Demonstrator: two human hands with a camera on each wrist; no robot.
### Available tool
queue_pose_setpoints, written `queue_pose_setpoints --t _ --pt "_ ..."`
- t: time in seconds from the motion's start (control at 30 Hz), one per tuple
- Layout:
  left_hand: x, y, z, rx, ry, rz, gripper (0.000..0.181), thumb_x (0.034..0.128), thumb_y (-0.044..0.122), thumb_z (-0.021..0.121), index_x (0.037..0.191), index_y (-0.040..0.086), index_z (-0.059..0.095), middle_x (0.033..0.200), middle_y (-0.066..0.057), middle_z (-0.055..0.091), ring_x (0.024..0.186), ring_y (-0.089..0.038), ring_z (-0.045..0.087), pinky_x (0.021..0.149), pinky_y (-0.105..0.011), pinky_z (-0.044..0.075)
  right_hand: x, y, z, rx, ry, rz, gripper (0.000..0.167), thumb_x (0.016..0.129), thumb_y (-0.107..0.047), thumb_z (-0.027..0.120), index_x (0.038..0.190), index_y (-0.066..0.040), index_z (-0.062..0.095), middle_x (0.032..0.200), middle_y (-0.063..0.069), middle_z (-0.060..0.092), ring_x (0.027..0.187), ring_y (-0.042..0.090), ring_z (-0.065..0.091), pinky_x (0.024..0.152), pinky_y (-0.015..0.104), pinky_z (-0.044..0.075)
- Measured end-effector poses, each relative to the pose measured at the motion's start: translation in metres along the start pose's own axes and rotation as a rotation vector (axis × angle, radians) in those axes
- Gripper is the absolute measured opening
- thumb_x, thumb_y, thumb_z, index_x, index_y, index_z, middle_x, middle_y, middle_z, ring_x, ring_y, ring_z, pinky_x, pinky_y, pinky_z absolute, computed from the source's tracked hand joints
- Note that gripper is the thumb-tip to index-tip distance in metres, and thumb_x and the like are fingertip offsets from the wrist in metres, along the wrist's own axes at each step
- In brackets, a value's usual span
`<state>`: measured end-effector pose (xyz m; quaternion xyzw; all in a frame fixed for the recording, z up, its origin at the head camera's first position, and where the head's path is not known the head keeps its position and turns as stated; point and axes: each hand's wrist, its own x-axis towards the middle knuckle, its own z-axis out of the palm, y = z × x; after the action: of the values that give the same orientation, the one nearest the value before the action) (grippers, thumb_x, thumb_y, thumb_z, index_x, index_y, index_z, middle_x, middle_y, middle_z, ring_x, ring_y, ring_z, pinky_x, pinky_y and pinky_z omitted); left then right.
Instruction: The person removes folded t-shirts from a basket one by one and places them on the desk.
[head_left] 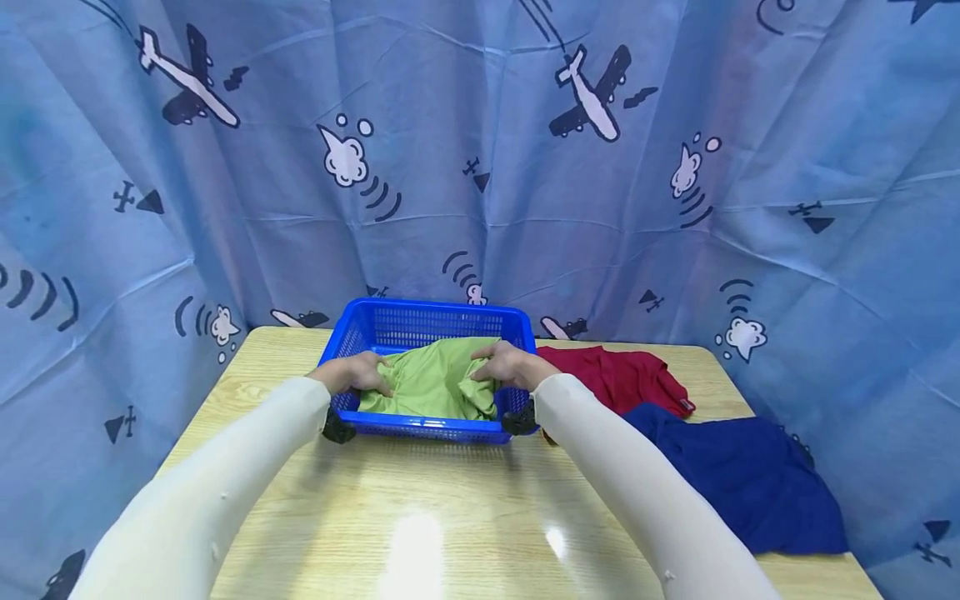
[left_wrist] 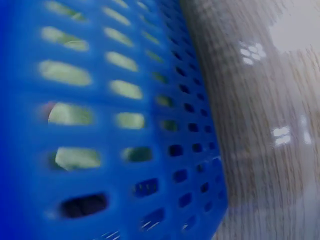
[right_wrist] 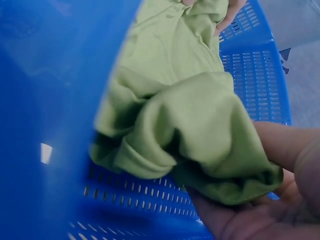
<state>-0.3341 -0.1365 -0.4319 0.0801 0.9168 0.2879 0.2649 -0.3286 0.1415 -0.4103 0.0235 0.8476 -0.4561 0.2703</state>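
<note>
A light green cloth [head_left: 431,379], perhaps a garment, lies bunched inside a blue plastic basket [head_left: 442,423] with slotted walls. My left hand [head_left: 366,372] grips its left end; at the top of the right wrist view, fingers [right_wrist: 231,14] of that hand show against the fabric. At the other end my right hand [head_left: 508,367] holds a fold between thumb and fingers, seen closely in the right wrist view. The left wrist view shows mostly the basket wall [left_wrist: 100,102], with green fabric behind its slots and the left hand largely hidden.
Right of the basket lies a dark red cloth [head_left: 626,379] on the wooden table [head_left: 360,508]. Nearer, a navy blue cloth [head_left: 757,479] spreads toward the table's right edge, partly behind my right sleeve. A blue airplane-print curtain [head_left: 450,167] hangs around the table.
</note>
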Motion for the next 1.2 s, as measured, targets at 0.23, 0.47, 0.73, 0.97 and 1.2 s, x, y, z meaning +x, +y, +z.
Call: queue_pose_setpoints --t 0.23,0.47,0.73,0.97,1.2 --pt "-0.006 0.0 -0.009 -0.083 0.028 0.03 0.071 0.0848 0.013 0.075 0.145 -0.008 0.045 0.141 -0.025 0.05 0.101 -0.02 0.055 0.081 -0.024 0.049 -0.001 0.005 -0.006 0.005 0.022 -0.042 0.056 0.095 -0.002 0.065 0.149 -0.009 0.05 0.152 0.017 0.047 0.104 0.017 0.06 0.1 0.041 0.055" --pt "-0.011 0.003 -0.022 -0.17 0.037 0.065 0.068 0.088 0.014 0.075 0.146 -0.004 0.044 0.135 -0.022 0.053 0.093 -0.015 0.057 0.073 -0.022 0.05 -0.008 0.002 -0.016 0.084 0.019 -0.086 0.058 0.095 0.001 0.063 0.15 -0.009 0.048 0.142 0.016 0.052 0.093 0.013 0.06 0.076 0.024 0.055" --pt "-0.023 0.003 -0.035 -0.245 0.034 0.109 0.07 0.089 0.015 0.074 0.149 -0.001 0.041 0.147 -0.025 0.043 0.091 -0.013 0.056 0.075 -0.022 0.049 -0.017 0.0 -0.027 0.163 0.002 -0.134 0.059 0.096 0.002 0.059 0.152 -0.01 0.045 0.14 0.013 0.043 0.078 0.01 0.05 0.069 0.023 0.049" --pt "-0.03 0.0 -0.04 -0.351 0.024 0.129 0.07 0.089 0.009 0.073 0.149 -0.002 0.039 0.121 -0.014 0.056 0.072 -0.005 0.059 0.067 -0.02 0.053 -0.02 -0.002 -0.029 0.193 -0.012 -0.179 0.06 0.096 0.004 0.058 0.153 -0.009 0.044 0.144 0.013 0.044 0.08 0.008 0.052 0.07 0.022 0.05" --pt "-0.037 0.005 -0.048 -0.439 0.006 0.139 0.072 0.0894 0.005 0.071 0.151 -0.002 0.035 0.101 -0.004 0.062 0.068 -0.006 0.063 0.065 -0.021 0.057 -0.028 -0.006 -0.034 0.201 0.009 -0.234 0.058 0.094 0.004 0.058 0.151 -0.009 0.048 0.117 0.005 0.052 0.083 0.008 0.053 0.07 0.021 0.05"
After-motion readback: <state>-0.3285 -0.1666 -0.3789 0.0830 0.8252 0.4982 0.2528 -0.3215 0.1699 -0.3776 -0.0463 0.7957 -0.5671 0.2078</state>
